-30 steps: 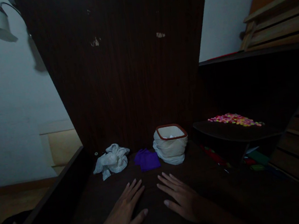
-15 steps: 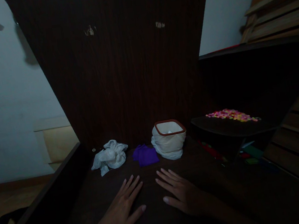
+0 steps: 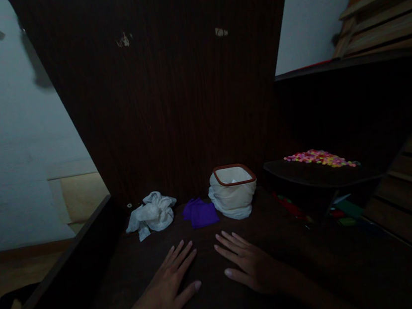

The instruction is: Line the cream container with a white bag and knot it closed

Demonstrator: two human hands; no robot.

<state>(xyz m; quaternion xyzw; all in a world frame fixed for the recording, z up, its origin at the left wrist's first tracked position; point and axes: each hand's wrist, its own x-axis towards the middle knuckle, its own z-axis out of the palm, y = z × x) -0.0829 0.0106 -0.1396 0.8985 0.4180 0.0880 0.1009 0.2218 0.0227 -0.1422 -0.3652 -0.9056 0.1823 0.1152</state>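
Note:
My left hand (image 3: 171,286) lies flat on the dark wooden desktop (image 3: 213,304), fingers spread, holding nothing. Opposite it, my right hand (image 3: 247,264) also rests palm down with its fingers apart and nothing in it. Beyond the fingertips lies a folded purple cloth (image 3: 203,214), touched by neither hand. To its right stands a small bin (image 3: 236,201) with a brown square rim and a white bag lining that hangs over its sides. A crumpled whitish plastic bag (image 3: 155,213) sits at the back left, past my left hand.
A tall dark panel (image 3: 170,104) rises behind these things. At the left runs a raised desk edge (image 3: 63,272). On the right, a low dark shelf (image 3: 306,177) carries a heap of small colourful pieces (image 3: 322,158), with a green item (image 3: 350,208) beneath it.
The view has shifted very slightly. Both hands and the objects stay where they were.

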